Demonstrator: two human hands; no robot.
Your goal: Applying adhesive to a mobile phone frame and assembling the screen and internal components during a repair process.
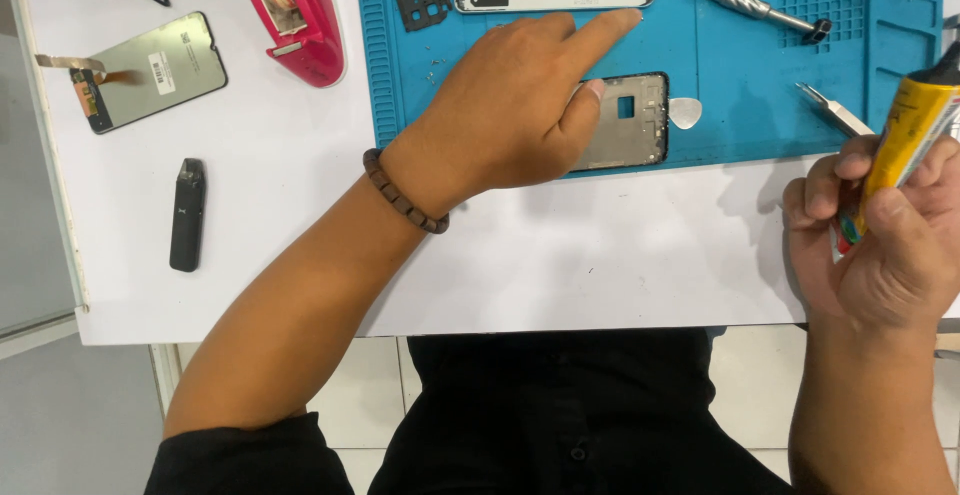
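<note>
Left hand point(510, 105) unclenched, thumb on dark rectangular phone frame point(630, 120), right hand point(885, 240) grasping yellow, possibly glue, tube point(912, 125)

**Bright, even light over a white table**

The white table point(250, 215) is brightly and evenly lit and close to washed out, so its surface shows almost no texture. Soft, faint shadows lie on it just below the left hand point(515, 105) and just left of the right hand point(885, 245), which puts the light overhead and a little to the right. The picture is sharp throughout, with only slight softness on the yellow tube point(905, 130) above the table's right end.
</note>
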